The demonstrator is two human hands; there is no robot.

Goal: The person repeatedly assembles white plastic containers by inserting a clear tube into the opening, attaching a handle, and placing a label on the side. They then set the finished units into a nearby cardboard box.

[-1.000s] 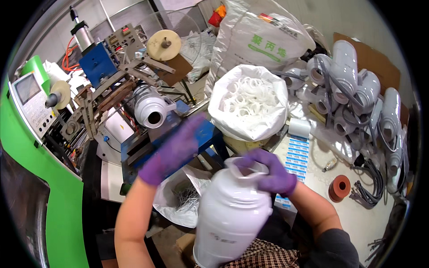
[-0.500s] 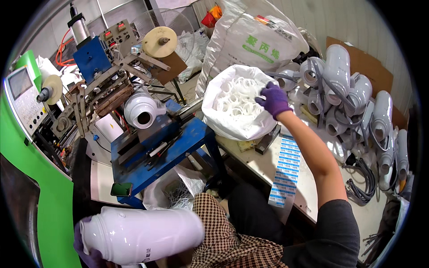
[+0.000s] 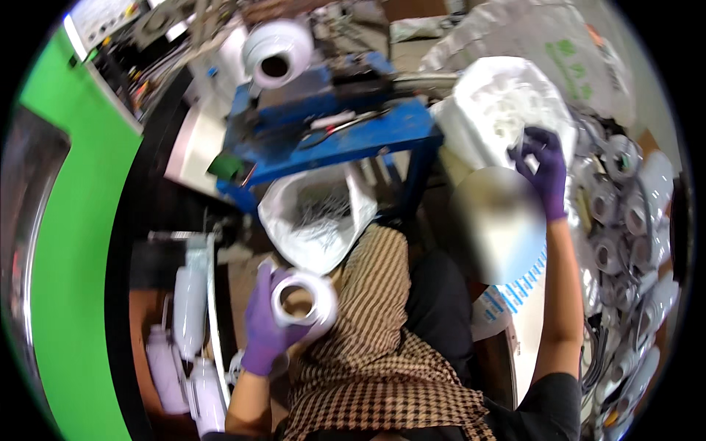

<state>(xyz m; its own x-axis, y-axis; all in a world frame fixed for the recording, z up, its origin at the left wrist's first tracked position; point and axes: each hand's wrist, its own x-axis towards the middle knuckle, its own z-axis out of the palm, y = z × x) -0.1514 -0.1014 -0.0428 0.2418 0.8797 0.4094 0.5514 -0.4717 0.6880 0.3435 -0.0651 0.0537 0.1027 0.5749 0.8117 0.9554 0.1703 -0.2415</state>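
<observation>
In the lower middle, my left hand [image 3: 267,323], gloved in purple, grips a glossy white thermos shell [image 3: 326,305] by its side. The shell's round open mouth faces up toward me, and its lower part is hidden. On the right, my purple-gloved right hand [image 3: 546,165] is held over the near edge of a white bag [image 3: 468,110] of pale plastic rings [image 3: 507,103]. Its fingers are curled together, and blur hides what, if anything, is between them. Below that hand, a large smeared patch covers part of the scene.
A blue metal stand [image 3: 412,125] carries another white shell [image 3: 290,48], tools and a phone [image 3: 226,167]. Under it sits a bag of scraps [image 3: 316,242]. Several shells [image 3: 189,309] lie at lower left; grey ones [image 3: 640,206] crowd the right, beside blue labels [image 3: 526,283]. A green machine [image 3: 81,242] borders the left.
My view has shifted downward. The shell in my left hand has turned from lying sideways to mouth up and moved right. My right hand has drawn back from the rings, its fingers now curled.
</observation>
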